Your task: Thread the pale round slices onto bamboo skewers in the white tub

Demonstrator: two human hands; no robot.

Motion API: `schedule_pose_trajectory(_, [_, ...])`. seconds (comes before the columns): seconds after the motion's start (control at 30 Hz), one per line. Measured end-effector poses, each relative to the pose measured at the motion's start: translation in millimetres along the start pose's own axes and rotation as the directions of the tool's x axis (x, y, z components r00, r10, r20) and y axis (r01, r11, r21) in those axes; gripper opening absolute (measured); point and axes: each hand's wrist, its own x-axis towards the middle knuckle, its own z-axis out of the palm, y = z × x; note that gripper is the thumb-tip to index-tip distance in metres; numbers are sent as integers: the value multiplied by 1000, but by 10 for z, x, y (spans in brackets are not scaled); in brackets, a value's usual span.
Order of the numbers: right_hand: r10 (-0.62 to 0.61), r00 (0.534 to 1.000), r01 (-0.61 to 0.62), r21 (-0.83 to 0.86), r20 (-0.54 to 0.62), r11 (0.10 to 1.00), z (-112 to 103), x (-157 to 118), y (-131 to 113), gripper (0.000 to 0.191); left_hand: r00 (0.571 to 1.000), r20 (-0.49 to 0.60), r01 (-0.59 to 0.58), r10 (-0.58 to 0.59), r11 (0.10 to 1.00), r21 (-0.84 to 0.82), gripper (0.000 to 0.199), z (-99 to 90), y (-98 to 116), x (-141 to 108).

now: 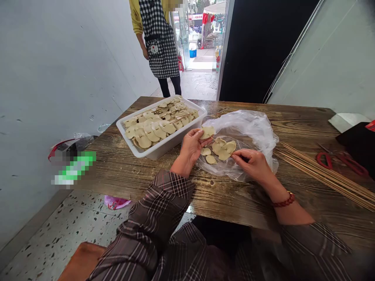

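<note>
My left hand (190,148) is closed on a pale, round, thin food slice (207,132), pinched between thumb and fingers. With thumb and fingertips, my right hand (253,162) grips one end of a thin skewer, mostly hidden, that carries several overlapping pale slices (227,149). The skewer's other end points toward the slice in my left hand. Two loose slices (210,159) lie below, on a crumpled clear plastic bag (258,128). Left of my hands, a white plastic tub (159,150) is heaped with skewered slices (150,130).
Bare bamboo skewers (325,169) lie on the wooden table (117,171) at the right, near red-handled scissors (342,160). A person in a checkered apron (161,47) stands beyond the table, by an open doorway. A wall runs along the left.
</note>
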Motion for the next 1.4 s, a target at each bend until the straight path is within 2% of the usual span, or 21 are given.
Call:
schedule_pose_trajectory(0.23, [-22,1000,22,-2,-22,1000,12,-9,16,20,1000,-10,10,-10,998,-66,16,6,-22,1])
schedule_pose_trajectory(0.43, [-34,999,34,-17,-27,999,42,-14,29,20,1000,25,-6,7,999,-35,19,25,-63,-17])
schedule_pose_trajectory(0.77, [2,999,-2,-13,-42,1000,32,-2,21,21,983,68,-178,172,979,95,25,11,-97,-6])
schedule_pose_trajectory(1.03, [22,998,-22,1,-52,1000,46,12,10,22,966,100,-253,237,943,214,22,27,-105,-10])
schedule_pose_trajectory(1.23, [60,995,-58,27,-77,998,47,24,-8,24,960,167,-264,225,927,267,21,52,-146,-44])
schedule_pose_trajectory(1.3, [78,994,-74,45,-74,996,38,30,-14,25,964,184,-238,191,930,279,23,57,-139,-58])
schedule_pose_trajectory(1.4, [108,993,-102,102,-54,990,23,36,-20,26,976,180,-159,122,964,211,31,54,-110,-64])
